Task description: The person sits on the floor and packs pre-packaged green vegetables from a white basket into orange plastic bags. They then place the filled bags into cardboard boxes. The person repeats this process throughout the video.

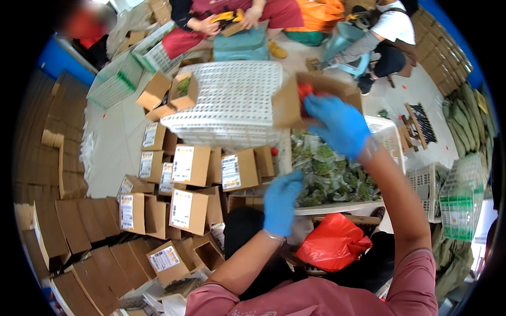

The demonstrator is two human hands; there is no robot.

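My right hand (340, 126), in a blue glove, grips an open cardboard box (285, 103) at its edge. Its fingers reach inside, close to something red (305, 91) that looks like plastic film. The box is blurred and tilted towards me, over the end of an upturned white perforated crate (233, 87). My left hand (281, 203), also gloved in blue, hovers by the near left edge of a white crate (385, 128); nothing shows in its loosely bent fingers. Clear bags of green plants (336, 173) fill that crate.
Several cardboard boxes with printed labels (191, 164) stand to the left, beside rows of unlabelled cartons (99, 217). A red plastic bag (334, 243) lies by my lap. Two people sit across, one handling a yellow tape dispenser (227, 16). Green-and-white crates (460, 197) stand at right.
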